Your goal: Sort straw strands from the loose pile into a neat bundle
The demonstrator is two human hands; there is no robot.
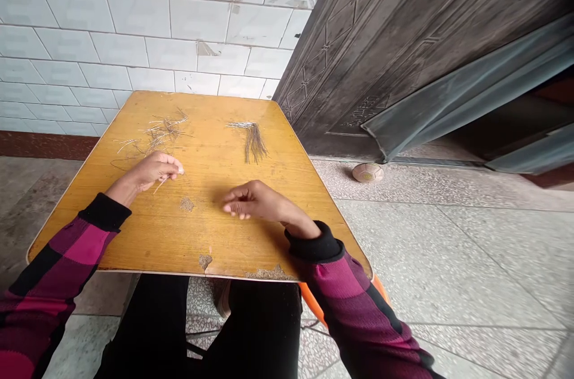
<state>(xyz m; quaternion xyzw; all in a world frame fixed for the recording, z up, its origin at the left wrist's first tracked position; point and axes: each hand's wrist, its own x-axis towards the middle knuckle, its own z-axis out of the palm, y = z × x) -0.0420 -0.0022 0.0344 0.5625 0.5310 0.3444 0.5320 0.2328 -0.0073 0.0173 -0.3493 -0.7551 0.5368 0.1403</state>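
Note:
My left hand (pixel 150 171) rests on the yellow wooden table (pixel 134 247) with its fingers pinched on a thin pale strand (pixel 160 185). Just beyond it lies a loose scatter of thin wire-like strands (pixel 159 131). A tidy bundle of the same strands (pixel 253 140) lies further right on the table. My right hand (pixel 255 201) hovers over the table's middle, fingers loosely curled and apart, with nothing visible in them. Both sleeves are pink and black.
The table top has chipped patches (pixel 186 204) and a worn front edge. A white tiled wall (pixel 134 26) stands behind it, and a dark metal door (pixel 403 50) on the right. A small ball (pixel 367 173) lies on the speckled floor beside the door.

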